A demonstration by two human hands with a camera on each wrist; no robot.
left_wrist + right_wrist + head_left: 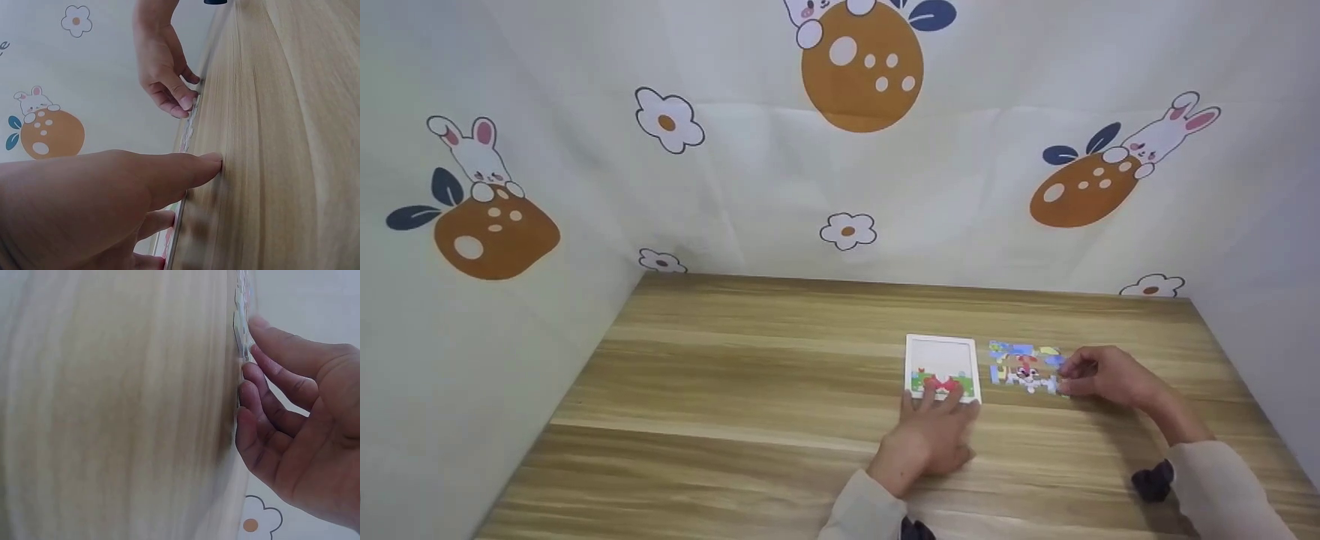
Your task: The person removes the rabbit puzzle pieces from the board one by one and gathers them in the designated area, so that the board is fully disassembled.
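A white-framed puzzle tray (942, 341) lies on the table, its lower part filled with green and red picture pieces. My left hand (930, 437) rests on its near edge, fingers spread over the filled part. Right of the tray lies a loose group of picture pieces (1026, 371), blue, yellow and white with a red-and-white figure. At the group's right edge, my right hand (1110, 375) touches the pieces with thumb and fingertips; whether it pinches one I cannot tell. In the right wrist view, the fingers of the right hand (298, 394) are bent beside the thin pieces (240, 320).
The wood-grain table (720, 375) extends left of the tray and in front of both hands. Behind it and at the sides hangs a pale cloth (750, 187) printed with rabbits, orange fruit and flowers. A dark object (1153, 480) is at the right sleeve.
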